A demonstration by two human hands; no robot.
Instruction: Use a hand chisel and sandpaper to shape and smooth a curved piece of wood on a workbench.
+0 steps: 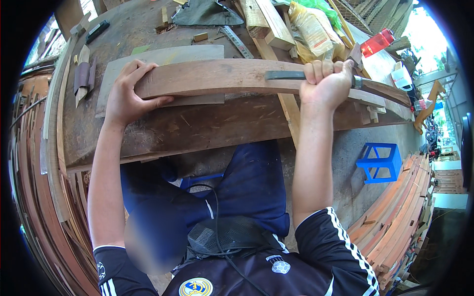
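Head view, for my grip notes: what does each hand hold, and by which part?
The left hand holds a curved wooden piece by its left end. The right hand grips a chisel-like tool between its blade and metal ring.

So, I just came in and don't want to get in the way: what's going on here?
A person is handling a long curved piece of wood at a workbench. Their left hand grips its left end, thumb below and fingers above. Their right hand is closed around a flat metal tool, its blade pointing left along the wood; whether it touches is hard to tell. A flat grey board shows partly behind the wood.
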